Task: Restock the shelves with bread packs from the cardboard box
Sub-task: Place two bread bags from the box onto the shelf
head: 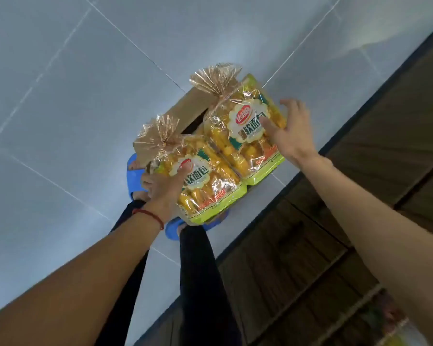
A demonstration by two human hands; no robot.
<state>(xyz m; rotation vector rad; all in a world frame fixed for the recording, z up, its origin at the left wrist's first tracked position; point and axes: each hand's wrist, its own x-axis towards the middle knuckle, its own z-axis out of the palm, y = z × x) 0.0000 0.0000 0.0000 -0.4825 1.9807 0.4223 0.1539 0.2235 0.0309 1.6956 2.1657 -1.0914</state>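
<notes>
Two yellow bread packs with clear gathered tops are held side by side above a cardboard box [185, 108] on the floor. My left hand [164, 189] grips the nearer bread pack [205, 186] from its left side, thumb on its label. My right hand [285, 136] holds the farther bread pack [245, 131] at its right edge, fingers spread over the front. The packs hide most of the box; only a flap and a dark opening show.
Dark wooden shelving [335, 221] runs along the right, with some yellow packaging [390, 330] at the bottom right. Grey tiled floor [73, 96] fills the left. My legs in dark trousers and blue slippers [135, 176] stand beside the box.
</notes>
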